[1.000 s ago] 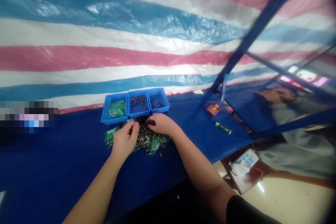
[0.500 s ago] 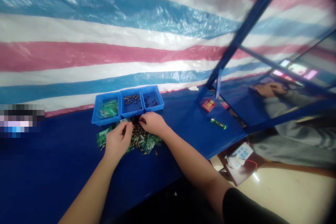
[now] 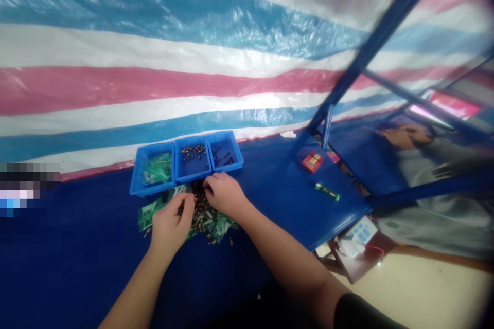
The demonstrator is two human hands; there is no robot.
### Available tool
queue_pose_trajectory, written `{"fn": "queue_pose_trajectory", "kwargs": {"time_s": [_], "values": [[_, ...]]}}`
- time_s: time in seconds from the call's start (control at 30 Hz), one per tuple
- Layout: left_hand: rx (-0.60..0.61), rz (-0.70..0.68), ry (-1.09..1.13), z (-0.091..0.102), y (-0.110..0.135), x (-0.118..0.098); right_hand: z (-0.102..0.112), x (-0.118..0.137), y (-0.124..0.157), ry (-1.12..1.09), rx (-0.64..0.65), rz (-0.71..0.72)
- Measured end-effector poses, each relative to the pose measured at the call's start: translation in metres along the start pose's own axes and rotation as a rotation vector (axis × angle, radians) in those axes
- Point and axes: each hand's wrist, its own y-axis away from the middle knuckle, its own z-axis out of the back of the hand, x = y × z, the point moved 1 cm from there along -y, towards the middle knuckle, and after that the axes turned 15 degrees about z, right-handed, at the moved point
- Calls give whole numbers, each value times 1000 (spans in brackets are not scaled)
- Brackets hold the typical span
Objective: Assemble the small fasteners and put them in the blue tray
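A mixed heap of small brass-and-dark metal parts (image 3: 201, 218) and green plastic packets (image 3: 221, 225) lies on the blue table. Over its left side is my left hand (image 3: 173, 221), thumb and forefinger pinched together; whatever sits between them is too small to name. My right hand (image 3: 225, 194) reaches into the heap's far right side with curled fingers, their tips partly hidden among the parts. Just behind the heap stand three joined blue bins: the left bin (image 3: 133, 177) holds green packets, the middle bin (image 3: 193, 168) small round metal parts, the right bin (image 3: 231, 164) dark thin pieces.
A red box (image 3: 312, 162) and a green tube (image 3: 327, 192) lie to the right on the table. Beyond them rises a blue metal frame (image 3: 347, 82). Another person's hands (image 3: 405, 136) rest past it. A striped sheet (image 3: 173, 82) hangs behind the bins.
The view has shifted slightly, so the bins and table sit a little lower. Both my hands stay at the heap, with little visible movement.
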Motion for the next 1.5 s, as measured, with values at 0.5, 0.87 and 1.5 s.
{"fn": "queue_pose_trajectory", "kwargs": {"time_s": [0.5, 0.87, 1.5], "values": [[11, -26, 6, 5, 7, -2, 36, -26, 8, -228, -361, -508], [-7, -52, 25, 7, 6, 2, 47, -39, 14, -161, -549, -543], [29, 6, 119, 5, 3, 2, 67, -88, -74, 323, 175, 7]]}}
